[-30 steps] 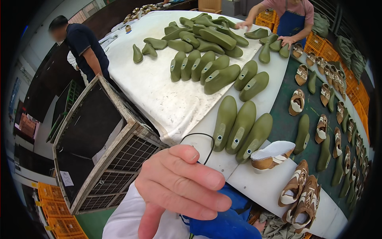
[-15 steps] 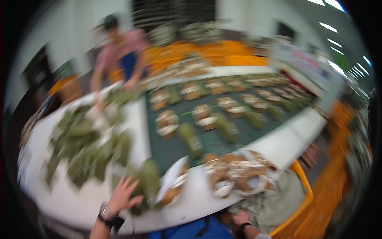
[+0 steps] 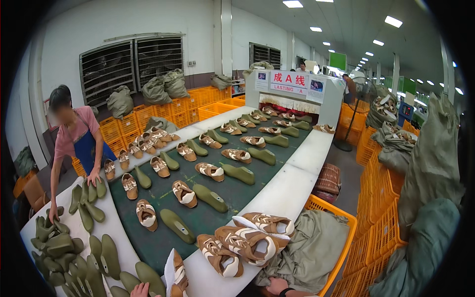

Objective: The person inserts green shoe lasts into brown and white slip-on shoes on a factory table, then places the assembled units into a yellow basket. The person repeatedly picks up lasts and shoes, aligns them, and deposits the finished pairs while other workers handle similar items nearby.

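Note:
My left hand is at the lower edge, its fingers bent over one of two olive-green shoe lasts; most of the hand is cut off. Right beside it, a brown and white sneaker stands on its side at the table edge. My right hand, with a black wristband, is low by a grey-green sack in an orange crate. Its fingers are curled, and what they grip is hidden. Several brown sneakers are heaped on the white table ledge between my hands.
A green conveyor carries rows of sneakers and lasts toward a machine opening. Across the table, a co-worker handles lasts beside a heap of them. Stacked orange crates and large sacks stand on the right.
The view has swung and steadied from blur. My left hand, spread above the lasts before, is now lower with bent fingers on one. My right hand stays by the sack.

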